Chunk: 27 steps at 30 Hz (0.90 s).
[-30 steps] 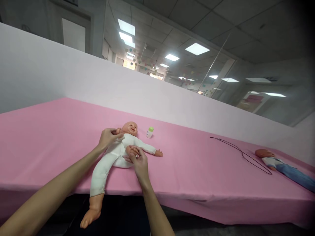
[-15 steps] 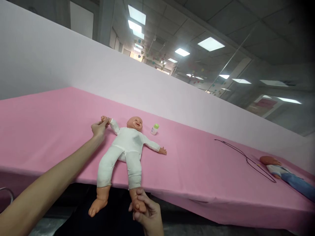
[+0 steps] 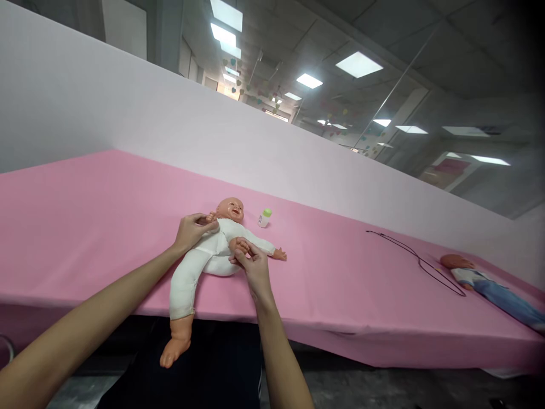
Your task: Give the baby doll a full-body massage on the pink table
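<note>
A baby doll (image 3: 230,229) in a white suit lies on its back on the pink-covered table (image 3: 323,272), head toward the wall. My left hand (image 3: 193,230) is closed round the doll's hand on the left side, close by its chin. With my right hand (image 3: 253,264) I grip the doll's foot, and that leg is folded up over the belly. The doll's other leg (image 3: 181,312) hangs over the table's front edge. Its other arm (image 3: 272,250) lies stretched out to the right. Beside the head stands a small bottle (image 3: 264,218) with a green cap.
A thin dark cord (image 3: 415,258) lies looped on the right part of the table. Past it, at the far right, is a second doll (image 3: 489,292) in blue trousers. A white low wall (image 3: 255,153) runs along the table's back edge.
My right hand has lifted the doll's foot from the table's front edge up to its belly, bending the leg. My left hand has brought the doll's hand inward to its chest.
</note>
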### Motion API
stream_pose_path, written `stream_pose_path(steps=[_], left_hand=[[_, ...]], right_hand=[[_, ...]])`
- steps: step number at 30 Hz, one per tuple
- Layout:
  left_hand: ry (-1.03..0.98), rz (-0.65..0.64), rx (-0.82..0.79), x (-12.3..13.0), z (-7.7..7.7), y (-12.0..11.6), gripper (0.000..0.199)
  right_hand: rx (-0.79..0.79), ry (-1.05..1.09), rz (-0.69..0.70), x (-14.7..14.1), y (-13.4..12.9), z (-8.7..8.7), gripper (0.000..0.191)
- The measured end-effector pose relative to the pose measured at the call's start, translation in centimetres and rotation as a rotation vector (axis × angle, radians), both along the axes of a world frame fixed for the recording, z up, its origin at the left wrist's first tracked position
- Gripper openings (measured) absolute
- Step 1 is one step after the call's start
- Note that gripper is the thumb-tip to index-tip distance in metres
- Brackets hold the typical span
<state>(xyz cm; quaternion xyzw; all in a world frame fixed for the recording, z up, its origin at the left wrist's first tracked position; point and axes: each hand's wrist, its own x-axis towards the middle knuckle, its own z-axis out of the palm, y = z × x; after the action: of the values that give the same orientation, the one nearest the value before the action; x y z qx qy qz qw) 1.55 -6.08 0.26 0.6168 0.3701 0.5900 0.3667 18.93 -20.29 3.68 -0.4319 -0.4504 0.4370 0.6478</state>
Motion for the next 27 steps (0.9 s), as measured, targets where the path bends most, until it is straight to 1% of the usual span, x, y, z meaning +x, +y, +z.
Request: stream_pose_path(steps=[1,3,5,7,9,10,11,12,14,17,19,21,22,24,25,27], left_hand=[[-0.052,0.034,-0.002,-0.2,0.0,0.3,0.028],[-0.162,0.143,-0.026,-0.6,-0.2,1.2,0.027],[-0.243,0.267,-0.110,-1.2,-0.5,2.2,0.029],[-0.315,0.356,-0.235,-1.7,-0.8,3.1,0.033],[-0.379,0.397,-0.315,-1.9,-0.9,3.6,0.036],[-0.389,0.399,-0.311,-1.9,-0.9,3.5,0.036],[-0.371,0.390,-0.275,-1.8,-0.7,3.3,0.037],[-0.325,0.373,-0.212,-1.6,-0.5,2.9,0.037],[-0.190,0.316,-0.055,-1.0,-0.1,1.8,0.036],[0.064,0.178,0.121,-0.4,0.4,0.2,0.033],[0.240,0.120,0.169,-0.3,0.5,-0.4,0.036],[0.364,0.115,0.185,-0.5,0.6,-0.7,0.040],[0.391,0.117,0.183,-0.6,0.6,-0.7,0.041],[0.377,0.093,0.161,-0.6,0.5,-0.5,0.042],[0.336,0.074,0.141,-0.6,0.5,-0.4,0.041],[0.200,0.082,0.083,-0.5,0.3,-0.1,0.041]], right_hand=[[-0.007,0.007,0.001,0.2,-0.9,0.0,0.048],[-0.024,0.027,0.005,0.6,-3.9,-0.4,0.045],[-0.041,0.062,0.009,0.9,-7.9,-1.8,0.039],[-0.055,0.107,0.032,0.9,-11.8,-3.8,0.040],[-0.081,0.133,0.044,0.7,-14.7,-5.6,0.042],[-0.089,0.139,0.041,0.6,-15.5,-6.1,0.042],[-0.089,0.139,0.028,0.5,-15.8,-6.2,0.041],[-0.078,0.134,0.014,0.4,-15.6,-6.0,0.040],[-0.033,0.111,-0.009,0.5,-13.8,-4.6,0.039],[-0.001,0.026,-0.007,0.7,-9.1,-1.9,0.040],[-0.015,-0.045,-0.005,0.6,-5.4,-0.9,0.041],[-0.022,-0.063,-0.019,0.5,-2.3,-0.7,0.044],[-0.024,-0.054,-0.028,0.4,-1.2,-0.8,0.046],[-0.026,-0.026,-0.043,0.4,-0.3,-0.9,0.051],[-0.027,-0.021,-0.045,0.4,-0.5,-0.9,0.052],[-0.029,-0.023,-0.048,0.4,-2.3,-1.0,0.051]])
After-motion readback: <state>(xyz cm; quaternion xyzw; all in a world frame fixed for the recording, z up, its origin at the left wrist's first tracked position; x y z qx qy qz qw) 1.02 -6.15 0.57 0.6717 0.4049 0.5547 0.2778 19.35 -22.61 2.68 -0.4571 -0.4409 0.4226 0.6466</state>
